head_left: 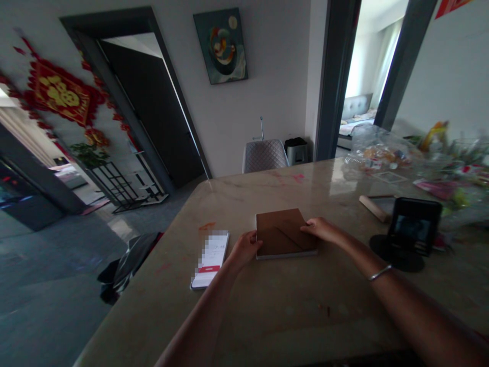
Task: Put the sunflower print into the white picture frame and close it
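A brown-covered notebook (284,232) with pale page edges lies on the stone-topped table (267,316), a dark slanting line across its cover. My left hand (245,250) pinches its left edge between thumb and fingers. At the opposite edge, near the upper right corner, my right hand (321,228) grips the cover; a silver bangle (380,272) circles that wrist. Left of my left hand lies a phone (210,260) with its screen lit and partly blurred out.
To the right stand a black device on a round stand (414,229) and a pale wooden roller-like piece (373,208). Clear plastic bags (382,150) and wrapped flowers (458,188) crowd the far right. A quilted chair (265,155) stands beyond the table's far edge.
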`<action>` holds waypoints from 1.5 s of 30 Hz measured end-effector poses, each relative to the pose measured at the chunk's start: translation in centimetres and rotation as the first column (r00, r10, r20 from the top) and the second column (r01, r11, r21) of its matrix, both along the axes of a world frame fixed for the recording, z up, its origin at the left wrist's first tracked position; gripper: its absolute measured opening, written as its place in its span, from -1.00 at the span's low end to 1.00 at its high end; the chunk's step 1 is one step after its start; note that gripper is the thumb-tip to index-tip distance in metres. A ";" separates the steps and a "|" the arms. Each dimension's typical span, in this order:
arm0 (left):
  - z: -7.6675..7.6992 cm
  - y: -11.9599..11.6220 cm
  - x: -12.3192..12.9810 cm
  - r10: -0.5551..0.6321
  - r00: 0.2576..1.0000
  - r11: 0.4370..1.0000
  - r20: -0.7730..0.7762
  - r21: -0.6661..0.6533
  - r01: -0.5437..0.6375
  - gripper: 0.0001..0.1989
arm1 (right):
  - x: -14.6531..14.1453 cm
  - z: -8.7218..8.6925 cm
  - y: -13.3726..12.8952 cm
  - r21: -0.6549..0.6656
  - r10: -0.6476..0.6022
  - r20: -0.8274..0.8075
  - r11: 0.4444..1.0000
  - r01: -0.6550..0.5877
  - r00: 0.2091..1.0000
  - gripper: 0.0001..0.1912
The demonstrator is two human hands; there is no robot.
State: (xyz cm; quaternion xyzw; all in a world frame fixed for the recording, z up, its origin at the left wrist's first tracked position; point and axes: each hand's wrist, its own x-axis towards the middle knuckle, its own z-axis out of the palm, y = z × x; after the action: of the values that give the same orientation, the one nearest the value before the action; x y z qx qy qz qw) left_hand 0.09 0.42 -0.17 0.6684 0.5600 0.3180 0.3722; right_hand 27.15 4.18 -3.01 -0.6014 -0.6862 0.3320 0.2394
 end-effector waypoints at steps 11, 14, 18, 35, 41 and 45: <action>0.0 -0.5 0.8 0.139 0.978 0.988 0.157 -0.083 -0.127 -0.54 | -0.7 1.3 -0.7 0.172 -0.133 0.027 0.977 0.126 0.991 -0.82; 0.0 -0.4 1.0 0.193 0.959 0.979 0.206 -0.110 -0.173 -0.52 | -0.7 1.0 -0.4 0.081 -0.197 -0.123 0.975 0.207 0.973 -0.74; -0.1 -0.2 1.2 0.232 0.908 0.971 0.349 -0.131 -0.198 -0.59 | -0.2 1.1 -0.4 -0.126 -0.181 -0.359 0.981 0.145 0.915 -0.69; 0.7 -0.3 1.0 0.145 0.904 0.986 0.401 -0.129 -0.101 -0.77 | -0.5 2.4 -1.5 -0.213 -0.169 -0.496 0.975 0.069 0.852 -0.71; 1.7 -1.2 1.6 0.127 0.910 0.978 0.395 -0.205 -0.047 -0.75 | -0.2 2.1 -1.0 -0.135 -0.197 -0.455 0.979 0.152 0.869 -0.55; 1.9 -1.6 2.0 0.103 0.906 0.968 0.410 -0.251 0.003 -0.77 | 0.2 1.6 -0.5 -0.073 -0.199 -0.459 0.980 0.186 0.866 -0.52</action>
State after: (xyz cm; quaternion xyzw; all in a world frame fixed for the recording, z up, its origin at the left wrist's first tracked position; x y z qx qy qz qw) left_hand 2.05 -1.18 1.72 0.5184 0.5189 0.3919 0.5553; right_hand 27.40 3.70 -1.41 -0.5730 -0.5412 0.4498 0.4201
